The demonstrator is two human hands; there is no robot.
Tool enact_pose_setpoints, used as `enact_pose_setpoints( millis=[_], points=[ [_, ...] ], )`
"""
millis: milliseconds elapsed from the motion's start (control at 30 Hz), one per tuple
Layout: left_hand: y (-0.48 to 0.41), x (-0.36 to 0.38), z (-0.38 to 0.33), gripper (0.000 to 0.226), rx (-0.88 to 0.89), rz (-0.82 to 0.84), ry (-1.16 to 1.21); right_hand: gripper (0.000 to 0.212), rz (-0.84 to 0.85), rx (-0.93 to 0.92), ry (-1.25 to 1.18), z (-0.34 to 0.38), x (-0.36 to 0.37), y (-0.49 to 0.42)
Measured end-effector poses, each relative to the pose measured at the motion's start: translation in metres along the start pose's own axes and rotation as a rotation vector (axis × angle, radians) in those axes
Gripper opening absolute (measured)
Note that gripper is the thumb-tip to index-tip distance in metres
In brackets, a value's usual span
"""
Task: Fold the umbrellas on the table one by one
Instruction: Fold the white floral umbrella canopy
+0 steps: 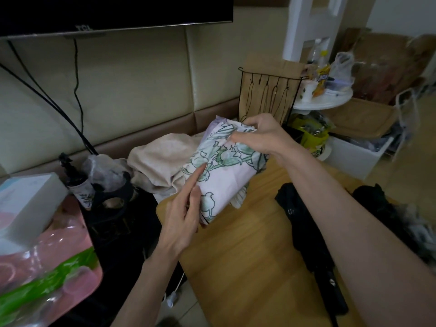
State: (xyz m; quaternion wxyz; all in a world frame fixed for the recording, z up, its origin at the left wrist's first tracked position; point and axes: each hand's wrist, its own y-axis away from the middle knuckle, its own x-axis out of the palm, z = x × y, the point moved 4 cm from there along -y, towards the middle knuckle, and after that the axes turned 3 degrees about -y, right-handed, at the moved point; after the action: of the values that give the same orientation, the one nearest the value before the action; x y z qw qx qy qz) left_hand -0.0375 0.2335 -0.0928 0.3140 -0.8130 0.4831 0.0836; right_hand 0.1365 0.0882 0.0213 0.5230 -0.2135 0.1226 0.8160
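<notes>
A pale pink umbrella with a green flower print is held above the far end of the wooden table, its cloth gathered into a thick bundle. My left hand grips its lower end, the forefinger stretched up along the cloth. My right hand pinches the folds at its upper end. A black folded umbrella lies on the table under my right forearm. Another black umbrella, loose and crumpled, lies at the table's right edge.
A beige cloth is heaped behind the table. On the left stand a black pump bottle, a white box and a pink and green plastic bag. A wire rack, a white round stand and boxes fill the right.
</notes>
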Motion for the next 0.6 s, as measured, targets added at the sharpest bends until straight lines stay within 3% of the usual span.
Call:
enact_pose_setpoints(
  millis=[67, 167, 300, 433, 533, 600],
  points=[
    [0.002, 0.001, 0.002, 0.054, -0.073, 0.064, 0.015, 0.030, -0.023, 0.004, -0.003, -0.001, 0.003, 0.001],
    [0.000, 0.004, 0.007, 0.094, -0.187, 0.113, -0.100, 0.023, -0.072, 0.005, 0.016, 0.000, 0.005, 0.002],
    [0.000, 0.007, 0.001, 0.111, -0.258, 0.052, -0.198, 0.023, -0.138, 0.008, 0.027, 0.002, 0.006, 0.002],
    [-0.002, 0.005, 0.003, 0.097, -0.202, -0.025, -0.264, 0.035, -0.164, 0.009, 0.056, 0.006, 0.006, 0.002],
    [-0.003, 0.003, 0.008, 0.071, -0.280, -0.024, 0.055, 0.050, -0.065, -0.027, -0.086, 0.013, 0.006, 0.009],
    [-0.003, 0.000, 0.011, 0.062, -0.390, -0.046, 0.287, 0.046, 0.031, -0.079, -0.188, 0.016, 0.005, 0.015]
  ],
)
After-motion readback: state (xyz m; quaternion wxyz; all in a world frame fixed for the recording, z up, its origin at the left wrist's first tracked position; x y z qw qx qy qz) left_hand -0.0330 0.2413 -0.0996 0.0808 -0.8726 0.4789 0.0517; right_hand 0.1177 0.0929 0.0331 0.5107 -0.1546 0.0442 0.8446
